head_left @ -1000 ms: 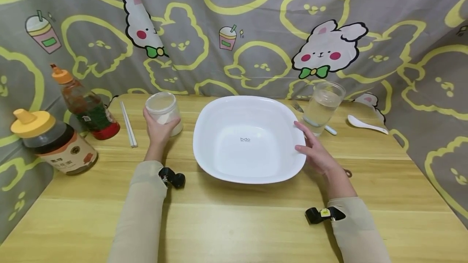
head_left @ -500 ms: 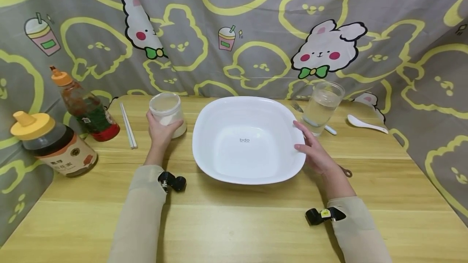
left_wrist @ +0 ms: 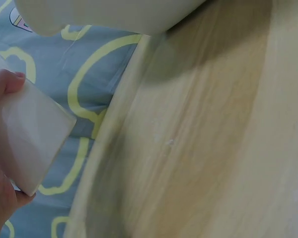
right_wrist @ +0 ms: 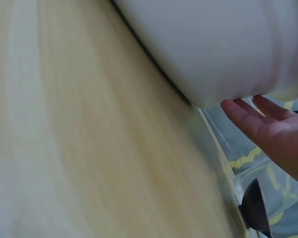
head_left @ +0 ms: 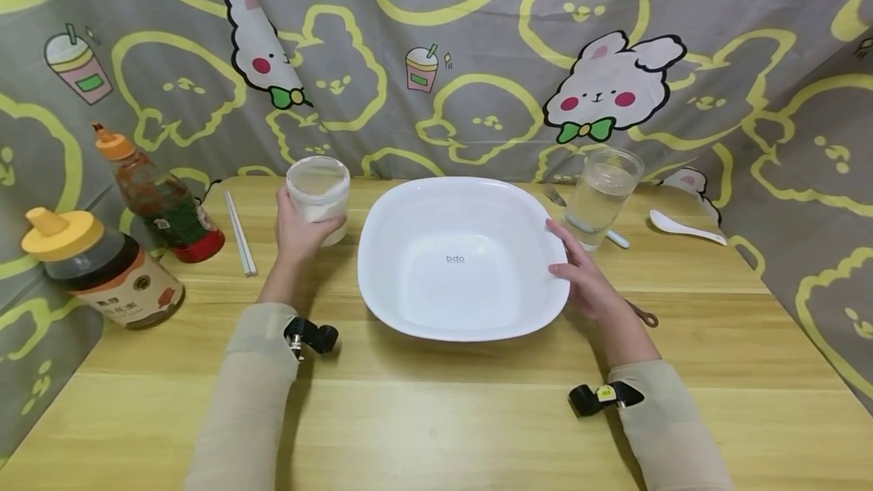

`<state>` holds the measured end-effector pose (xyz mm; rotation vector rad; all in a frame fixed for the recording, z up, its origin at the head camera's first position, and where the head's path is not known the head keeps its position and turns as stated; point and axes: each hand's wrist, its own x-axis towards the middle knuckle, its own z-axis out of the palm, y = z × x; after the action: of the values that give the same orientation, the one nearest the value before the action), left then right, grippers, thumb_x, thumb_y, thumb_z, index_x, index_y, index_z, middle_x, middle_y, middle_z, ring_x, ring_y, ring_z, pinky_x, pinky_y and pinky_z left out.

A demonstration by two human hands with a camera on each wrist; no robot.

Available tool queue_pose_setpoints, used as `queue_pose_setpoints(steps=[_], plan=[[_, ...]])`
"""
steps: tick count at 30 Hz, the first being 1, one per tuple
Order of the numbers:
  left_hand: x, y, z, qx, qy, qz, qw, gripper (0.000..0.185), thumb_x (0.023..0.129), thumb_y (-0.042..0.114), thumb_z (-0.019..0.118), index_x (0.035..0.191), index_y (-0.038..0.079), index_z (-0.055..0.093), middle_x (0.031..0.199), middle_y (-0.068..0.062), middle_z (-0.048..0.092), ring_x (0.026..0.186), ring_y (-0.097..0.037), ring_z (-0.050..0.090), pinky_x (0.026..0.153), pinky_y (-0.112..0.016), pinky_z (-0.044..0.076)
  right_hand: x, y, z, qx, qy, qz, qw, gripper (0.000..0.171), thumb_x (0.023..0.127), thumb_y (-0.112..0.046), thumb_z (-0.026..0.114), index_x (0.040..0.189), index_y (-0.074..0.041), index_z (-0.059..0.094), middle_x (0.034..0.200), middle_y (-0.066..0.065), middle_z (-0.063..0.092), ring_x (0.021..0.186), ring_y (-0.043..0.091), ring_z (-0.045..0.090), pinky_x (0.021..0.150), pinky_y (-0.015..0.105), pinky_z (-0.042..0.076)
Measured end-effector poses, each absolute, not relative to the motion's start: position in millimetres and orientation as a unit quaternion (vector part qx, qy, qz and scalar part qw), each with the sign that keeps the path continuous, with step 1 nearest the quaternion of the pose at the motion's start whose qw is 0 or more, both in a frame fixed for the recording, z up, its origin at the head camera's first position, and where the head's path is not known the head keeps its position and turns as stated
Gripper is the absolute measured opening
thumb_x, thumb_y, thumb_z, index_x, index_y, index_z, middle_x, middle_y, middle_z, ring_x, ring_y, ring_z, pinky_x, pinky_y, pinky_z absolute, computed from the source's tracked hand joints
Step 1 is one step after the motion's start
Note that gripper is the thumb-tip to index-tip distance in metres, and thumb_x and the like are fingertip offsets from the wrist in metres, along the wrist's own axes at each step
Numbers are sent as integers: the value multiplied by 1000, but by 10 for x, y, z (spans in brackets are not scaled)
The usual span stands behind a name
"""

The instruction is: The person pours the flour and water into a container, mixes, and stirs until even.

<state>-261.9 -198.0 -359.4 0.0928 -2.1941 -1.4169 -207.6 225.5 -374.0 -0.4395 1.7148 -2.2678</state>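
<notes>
My left hand (head_left: 298, 234) grips a small clear jar (head_left: 317, 191) with white powder in it, lifted off the wooden table (head_left: 436, 400) left of a large white square bowl (head_left: 458, 258). The left wrist view shows the jar (left_wrist: 32, 136) held between thumb and fingers. My right hand (head_left: 585, 277) rests with straight fingers against the bowl's right rim. In the right wrist view the fingers (right_wrist: 258, 121) lie beside the bowl's wall (right_wrist: 223, 44).
A glass of water (head_left: 602, 195), a fork (head_left: 558, 200) and a white spoon (head_left: 685, 228) lie at the back right. White chopsticks (head_left: 239, 232), a sauce bottle (head_left: 155, 195) and a yellow-capped honey jar (head_left: 102, 267) stand at the left. A patterned cloth (head_left: 436, 59) walls the table.
My left hand has lifted the jar up off the table and a little to the right, towards the bowl. The right hand has stayed at the bowl's rim.
</notes>
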Motion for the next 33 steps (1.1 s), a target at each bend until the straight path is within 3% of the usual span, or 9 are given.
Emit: queue_pose_setpoints(steps=[16, 27, 33], plan=[[-2591, -1929, -3291, -61, -854, -440, 271, 90, 48, 18, 81, 126, 22, 36, 115, 1, 46, 100, -17, 42, 83, -37, 35, -2090, 2249, -3762, -160, 581, -788, 127, 65, 81, 6, 37, 137, -24, 21, 134, 6, 14, 100, 18, 44, 67, 34, 50], [-2529, -1781, -3048, -107, -894, -350, 259, 92, 45, 24, 81, 126, 14, 36, 114, -9, 48, 100, -28, 43, 80, -45, 37, -2061, 2250, -3769, -143, 583, -788, 134, 66, 81, 7, 36, 138, -24, 19, 136, 6, 12, 100, 18, 44, 68, 34, 50], [-2521, -1689, -2938, -138, -905, -310, 257, 89, 46, 27, 80, 124, 15, 39, 109, -7, 50, 96, -28, 45, 76, -45, 38, -2076, 2244, -3748, -146, 581, -790, 133, 66, 82, 6, 36, 138, -25, 19, 134, 6, 14, 100, 19, 44, 68, 33, 50]])
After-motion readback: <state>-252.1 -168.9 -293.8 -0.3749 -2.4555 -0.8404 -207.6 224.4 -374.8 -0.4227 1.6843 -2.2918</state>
